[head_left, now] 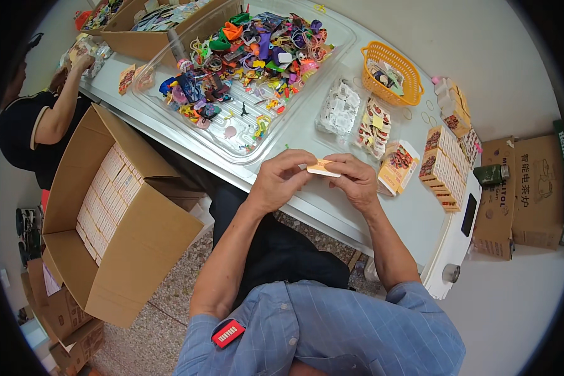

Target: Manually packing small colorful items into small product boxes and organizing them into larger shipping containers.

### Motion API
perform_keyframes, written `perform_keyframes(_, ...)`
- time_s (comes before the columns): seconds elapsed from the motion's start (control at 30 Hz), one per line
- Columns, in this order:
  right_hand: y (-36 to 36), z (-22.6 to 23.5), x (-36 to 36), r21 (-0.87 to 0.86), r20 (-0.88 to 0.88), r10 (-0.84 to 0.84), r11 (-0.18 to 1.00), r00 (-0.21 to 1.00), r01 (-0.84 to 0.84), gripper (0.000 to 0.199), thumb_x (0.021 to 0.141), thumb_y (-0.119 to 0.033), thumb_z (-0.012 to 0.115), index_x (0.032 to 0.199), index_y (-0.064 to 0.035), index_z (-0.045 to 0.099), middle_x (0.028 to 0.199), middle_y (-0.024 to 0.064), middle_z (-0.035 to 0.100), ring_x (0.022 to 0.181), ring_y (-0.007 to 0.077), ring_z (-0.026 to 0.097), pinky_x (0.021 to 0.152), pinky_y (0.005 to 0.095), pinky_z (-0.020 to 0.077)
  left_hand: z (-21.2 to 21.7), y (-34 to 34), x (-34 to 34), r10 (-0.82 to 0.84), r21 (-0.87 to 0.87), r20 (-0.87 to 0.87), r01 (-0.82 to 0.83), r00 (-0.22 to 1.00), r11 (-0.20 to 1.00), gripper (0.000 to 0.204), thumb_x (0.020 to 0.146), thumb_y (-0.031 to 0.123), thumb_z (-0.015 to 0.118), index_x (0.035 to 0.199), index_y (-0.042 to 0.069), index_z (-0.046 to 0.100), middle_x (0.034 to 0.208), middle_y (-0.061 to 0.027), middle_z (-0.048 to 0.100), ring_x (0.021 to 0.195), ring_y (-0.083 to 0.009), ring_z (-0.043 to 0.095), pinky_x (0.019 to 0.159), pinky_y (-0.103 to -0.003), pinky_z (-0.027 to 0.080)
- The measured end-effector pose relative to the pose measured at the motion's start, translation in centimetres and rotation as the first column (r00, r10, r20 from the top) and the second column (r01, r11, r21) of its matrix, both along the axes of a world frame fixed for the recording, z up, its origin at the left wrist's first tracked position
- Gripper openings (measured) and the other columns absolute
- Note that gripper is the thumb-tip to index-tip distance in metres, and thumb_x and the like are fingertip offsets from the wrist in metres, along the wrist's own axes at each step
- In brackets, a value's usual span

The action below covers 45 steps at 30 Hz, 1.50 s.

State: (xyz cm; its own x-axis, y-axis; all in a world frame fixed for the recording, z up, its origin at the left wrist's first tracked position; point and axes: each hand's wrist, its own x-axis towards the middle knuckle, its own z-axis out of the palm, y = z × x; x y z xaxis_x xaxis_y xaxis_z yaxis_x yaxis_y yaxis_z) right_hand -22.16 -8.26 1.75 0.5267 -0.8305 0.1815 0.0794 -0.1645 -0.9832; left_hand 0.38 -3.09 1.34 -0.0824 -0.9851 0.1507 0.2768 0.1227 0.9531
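**A Light Pinch, Front and Centre**

The white table is running right across the scene, the open carton is gaping at the left, and the clear bin is holding a bright jumble. Over at the right, the box stack is standing near the table's end. And here are the hands: the left hand is pinching between thumb and fingers, the right hand is matching it, and neither is clenching. The small orange-and-white piece is sitting between them, over the table's near side (edge-on to us, so its faces are mostly hiding). Handling it well is probably demanding even, gentle thumb pressure: keeping both ends level, steadying any slip, sparing it a crease.
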Motion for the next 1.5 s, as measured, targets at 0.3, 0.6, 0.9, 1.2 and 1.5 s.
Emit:
perform_keyframes(0.3, 0.1, 0.9, 0.6, -0.354, -0.175, -0.110, 0.934, 0.978, 0.042, 0.034, 0.084, 0.005, 0.072, 0.115, -0.0079, 0.076, 0.114, 0.0132, 0.071, 0.097, 0.0205, 0.069, 0.080, 0.0290, 0.0560, -0.9, -0.7, 0.4, 0.072, -0.137, 0.163, -0.049, 0.984, 0.989, 0.026, 0.087, -0.011, 0.065, 0.110, 0.000, 0.073, 0.114, -0.0115, 0.067, 0.078, -0.0125, 0.067, 0.065, -0.024, 0.055)
perform_keyframes(0.6, -0.7, 1.5, 1.0, -0.405, -0.244, -0.195, 0.911, 0.950, 0.083, 0.025, 0.090, -0.004, 0.072, 0.115, -0.0040, 0.074, 0.112, 0.0139, 0.071, 0.102, 0.0231, 0.067, 0.088, 0.0310, 0.0534, 0.3, -2.1, 1.0, -0.055, 0.060, 0.110, 0.049, 0.992, 0.997, 0.022, 0.093, 0.003, 0.071, 0.114, -0.001, 0.071, 0.110, -0.0094, 0.067, 0.077, -0.0111, 0.068, 0.065, -0.025, 0.057)
perform_keyframes(0.9, 0.0, 2.0, 0.7, -0.387, -0.300, -0.204, 0.919, 0.932, 0.077, 0.020, 0.091, -0.003, 0.070, 0.111, -0.0028, 0.074, 0.104, 0.0118, 0.070, 0.094, 0.0206, 0.067, 0.081, 0.0306, 0.0536, 2.0, -2.3, 1.1, -0.132, 0.087, 0.211, 0.116, 0.969, 0.989, 0.020, 0.095, 0.010, 0.071, 0.112, -0.002, 0.072, 0.099, -0.0088, 0.069, 0.069, -0.0107, 0.068, 0.058, -0.023, 0.054)
perform_keyframes(1.2, 1.5, 2.7, 0.4, -0.233, -0.308, -0.172, 0.967, 0.936, 0.102, 0.014, 0.095, -0.005, 0.066, 0.106, -0.0006, 0.074, 0.100, 0.0093, 0.070, 0.090, 0.0169, 0.065, 0.077, 0.0285, 0.0522, 2.3, -1.5, 0.7, -0.190, 0.214, 0.280, 0.132, 0.941, 0.968, 0.020, 0.097, 0.014, 0.070, 0.108, -0.002, 0.074, 0.089, -0.0082, 0.072, 0.063, -0.0084, 0.064, 0.054, -0.023, 0.053)
perform_keyframes(1.5, 3.9, 3.5, 0.0, -0.204, -0.377, -0.280, 0.955, 0.883, 0.216, 0.014, 0.095, -0.006, 0.067, 0.105, 0.0006, 0.074, 0.099, 0.0099, 0.071, 0.083, 0.0187, 0.065, 0.076, 0.0304, 0.0521, 4.0, -0.4, -0.2, -0.221, 0.258, 0.304, 0.143, 0.927, 0.956, 0.022, 0.098, 0.013, 0.068, 0.111, -0.003, 0.072, 0.086, -0.0089, 0.073, 0.064, -0.0102, 0.066, 0.058, -0.025, 0.056)
